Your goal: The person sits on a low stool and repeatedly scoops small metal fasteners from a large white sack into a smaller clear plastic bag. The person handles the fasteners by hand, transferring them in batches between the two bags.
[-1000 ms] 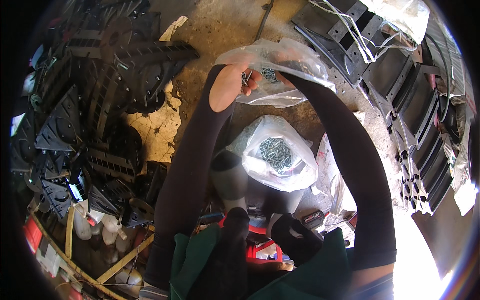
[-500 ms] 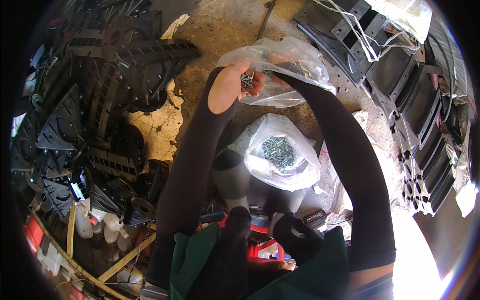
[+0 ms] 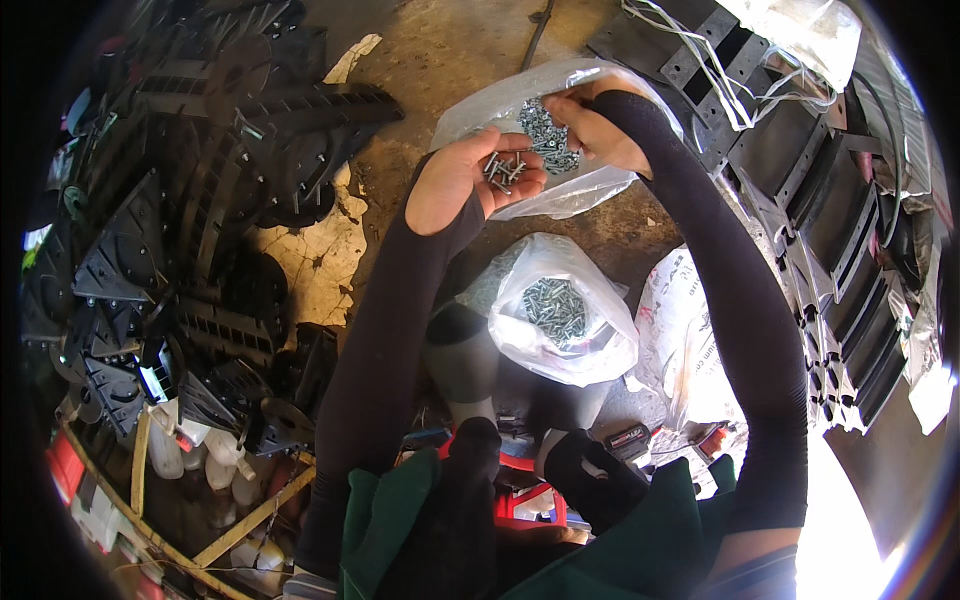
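In my left hand (image 3: 452,182), cupped palm up, lie several small screws (image 3: 507,172). Beside it my right hand (image 3: 612,138) is inside the mouth of a clear plastic bag (image 3: 470,120). Its fingers are curled at a heap of small shiny metal nuts (image 3: 543,135) in that bag; whatever they pinch is hidden. Nearer to me stands a second, whitish plastic bag (image 3: 612,352), open at the top, with many screws (image 3: 555,310) in it.
Black metal brackets (image 3: 125,235) are piled at the left. Dark metal plates (image 3: 790,180) and rails line the right, under white straps (image 3: 735,95). A printed white sack (image 3: 690,320) and a battery pack (image 3: 630,440) lie by my feet. A yellow frame (image 3: 230,520) stands lower left.
The clear bag is spread wider, so the nuts inside show. My right hand has come up and right, out from behind the plastic. My left hand has turned more open beneath the screws.
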`<state>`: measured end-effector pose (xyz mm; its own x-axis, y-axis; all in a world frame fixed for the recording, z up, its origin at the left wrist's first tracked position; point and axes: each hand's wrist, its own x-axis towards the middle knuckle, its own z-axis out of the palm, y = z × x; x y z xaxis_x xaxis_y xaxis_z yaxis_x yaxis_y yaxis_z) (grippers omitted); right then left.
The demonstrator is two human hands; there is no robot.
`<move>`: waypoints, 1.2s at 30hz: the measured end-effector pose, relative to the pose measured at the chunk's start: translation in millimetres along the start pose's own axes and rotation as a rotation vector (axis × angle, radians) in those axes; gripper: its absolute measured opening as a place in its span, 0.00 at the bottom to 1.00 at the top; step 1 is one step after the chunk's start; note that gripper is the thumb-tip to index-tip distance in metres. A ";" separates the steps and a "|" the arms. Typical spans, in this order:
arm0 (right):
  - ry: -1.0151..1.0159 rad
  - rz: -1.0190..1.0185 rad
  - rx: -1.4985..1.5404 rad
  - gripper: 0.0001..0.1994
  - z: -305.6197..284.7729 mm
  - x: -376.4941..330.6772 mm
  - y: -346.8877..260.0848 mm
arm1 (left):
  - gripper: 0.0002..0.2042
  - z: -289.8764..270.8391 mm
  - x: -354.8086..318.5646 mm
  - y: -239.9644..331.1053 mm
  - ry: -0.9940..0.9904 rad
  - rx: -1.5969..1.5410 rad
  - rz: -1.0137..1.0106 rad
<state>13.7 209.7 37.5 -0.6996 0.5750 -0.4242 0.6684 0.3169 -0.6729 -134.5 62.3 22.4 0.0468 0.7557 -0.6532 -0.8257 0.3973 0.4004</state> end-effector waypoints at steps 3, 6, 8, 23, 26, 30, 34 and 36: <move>0.088 -0.144 -0.227 0.09 34.8 12.6 39.5 | 0.16 -8.7 2.7 -5.1 0.045 0.077 0.040; -0.045 -0.117 -0.154 0.09 67.7 22.3 75.8 | 0.15 -16.7 6.3 -10.9 0.094 0.162 0.065; -0.004 -0.075 -0.286 0.10 87.6 25.2 85.8 | 0.14 -19.8 7.6 -13.6 0.104 0.171 0.049; 0.163 -0.077 -0.298 0.10 92.0 18.7 81.5 | 0.11 -12.7 8.3 -16.9 0.152 0.271 0.071; 0.147 -0.089 -0.306 0.10 88.0 17.7 80.2 | 0.11 -12.4 7.8 -17.1 0.145 0.268 0.080; 0.116 -0.114 -0.334 0.11 79.5 15.9 76.5 | 0.11 -13.1 8.1 -16.4 0.121 0.254 0.073; 0.061 -0.162 -0.387 0.11 65.2 15.5 70.2 | 0.11 -13.6 9.5 -17.0 0.131 0.245 0.078; 0.029 -0.194 -0.413 0.11 53.9 16.2 64.3 | 0.12 -13.0 10.4 -16.6 0.128 0.241 0.085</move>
<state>31.7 198.7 -45.2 -0.8186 0.4941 -0.2927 0.5742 0.6919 -0.4378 -127.5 56.8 0.6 -0.1010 0.7260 -0.6802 -0.6658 0.4587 0.5885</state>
